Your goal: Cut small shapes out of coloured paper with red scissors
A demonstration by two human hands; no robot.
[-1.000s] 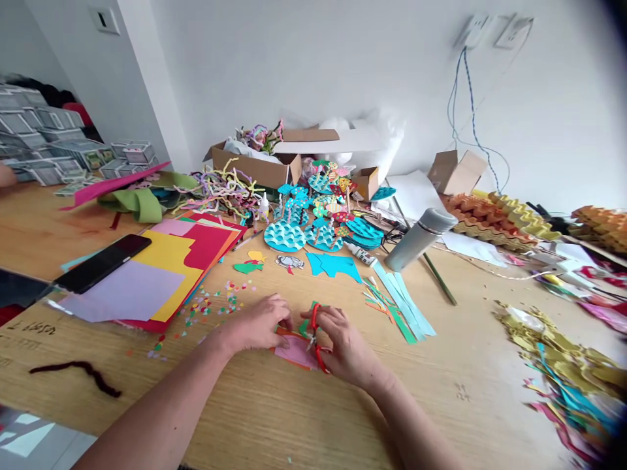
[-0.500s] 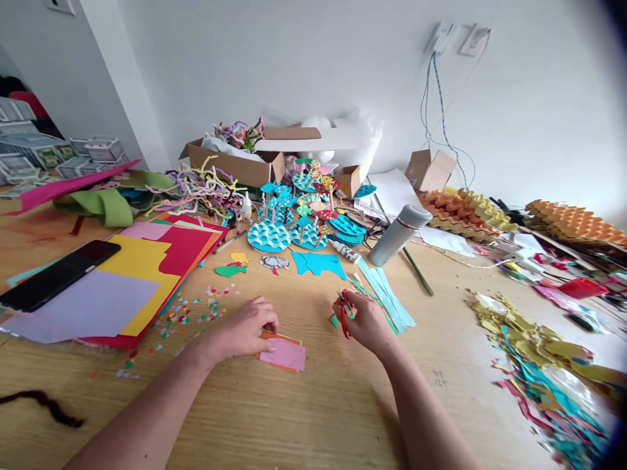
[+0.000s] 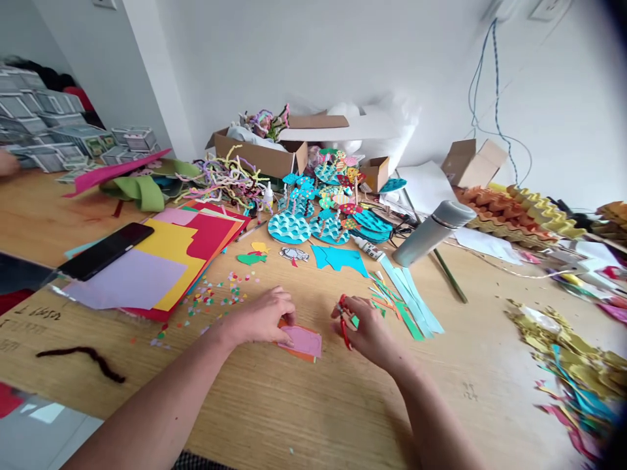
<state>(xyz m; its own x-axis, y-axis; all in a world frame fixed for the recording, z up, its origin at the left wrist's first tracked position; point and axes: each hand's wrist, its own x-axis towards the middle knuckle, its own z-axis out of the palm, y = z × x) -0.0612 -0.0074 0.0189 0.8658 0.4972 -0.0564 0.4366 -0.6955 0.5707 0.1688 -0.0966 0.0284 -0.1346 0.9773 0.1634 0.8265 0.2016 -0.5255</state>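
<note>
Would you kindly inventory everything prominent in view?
Paper stack: 1, pink over orange, centre
Scissors: 1, red handles, centre
Phone: 1, black, left
Paper sheets: several, multicoloured, left
Thermos: 1, grey, right
Glue bottles: 2, white, centre
Ornaments: several, mostly blue, centre
Pipe cleaners: many, multicoloured, left
Cardboard boxes: several, brown, back
Egg trays: several, orange and yellow, right
Scraps: many, multicoloured, right
Table: 1, brown, beneath
Left hand: 1, bare, on paper stack
Right hand: 1, bare, holding scissors

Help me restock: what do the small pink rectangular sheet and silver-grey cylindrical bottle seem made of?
Small pink rectangular sheet: paper or thin card, matte, judging by its flat, dull face.
Silver-grey cylindrical bottle: probably metal, satin, judging by soft highlights; coated plastic is possible.
</note>
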